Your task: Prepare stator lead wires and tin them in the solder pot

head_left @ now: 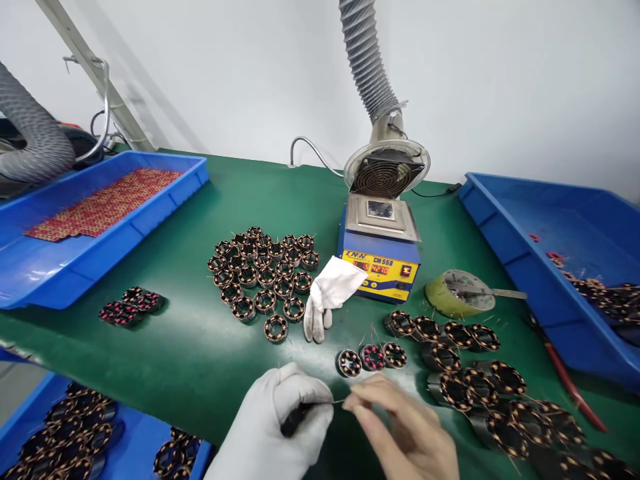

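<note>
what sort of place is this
Probably a factory or workshop bench for small electrical parts: a ribbed duct ends in a hood above a unit with a lit digital display, and many wire-wound rings stand in groups on the green tabletop.

Site was a workshop, small-parts assembly type. Evidence: a green bench (190, 363) ran against a white wall (240, 87); wound cores (265, 276) stood in batches across it. Near the back edge, a ribbed duct (367, 60) ended in a hood (386, 179) over a unit (385, 245) with lit red digits (379, 269). Blue bins (530, 287) stood at the left and right; a red-handled tool (571, 388) lay beside the right one.
</note>
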Action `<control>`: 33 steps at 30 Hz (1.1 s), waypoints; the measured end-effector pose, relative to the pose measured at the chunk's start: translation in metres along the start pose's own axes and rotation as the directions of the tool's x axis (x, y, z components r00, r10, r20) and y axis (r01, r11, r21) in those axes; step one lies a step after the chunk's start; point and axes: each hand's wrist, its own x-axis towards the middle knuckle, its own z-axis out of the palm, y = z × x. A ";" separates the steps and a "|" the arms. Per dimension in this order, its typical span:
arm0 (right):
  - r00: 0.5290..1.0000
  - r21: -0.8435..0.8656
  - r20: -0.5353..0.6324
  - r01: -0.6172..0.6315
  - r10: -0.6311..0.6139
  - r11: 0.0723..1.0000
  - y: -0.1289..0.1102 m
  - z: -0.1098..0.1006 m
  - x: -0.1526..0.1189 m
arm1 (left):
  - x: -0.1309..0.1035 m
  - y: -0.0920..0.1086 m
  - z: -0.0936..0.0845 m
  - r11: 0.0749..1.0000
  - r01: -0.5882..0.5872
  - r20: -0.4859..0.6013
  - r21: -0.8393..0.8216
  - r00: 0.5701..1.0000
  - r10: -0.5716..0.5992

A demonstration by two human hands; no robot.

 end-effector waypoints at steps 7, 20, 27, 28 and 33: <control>0.971 -0.090 0.159 0.191 -0.175 0.977 0.001 0.008 0.002 | -0.001 -0.003 0.002 0.983 -0.141 -0.001 0.117 0.990 0.142; 0.966 -0.047 0.162 0.212 -0.202 0.976 -0.001 0.001 0.006 | -0.002 0.007 -0.002 0.993 -0.096 0.006 0.076 0.995 0.096; 0.925 0.174 0.270 -0.322 0.269 0.931 -0.010 0.008 -0.001 | 0.003 0.013 -0.003 0.851 -0.316 -0.047 0.419 0.929 0.368; 0.918 0.245 0.270 -0.357 0.290 0.901 -0.009 0.007 -0.001 | 0.004 0.013 -0.004 0.886 -0.290 -0.056 0.362 0.942 0.331; 0.989 0.034 0.079 0.121 -0.123 0.992 -0.002 0.002 0.006 | 0.004 0.011 -0.004 0.995 -0.098 -0.003 0.017 0.995 0.098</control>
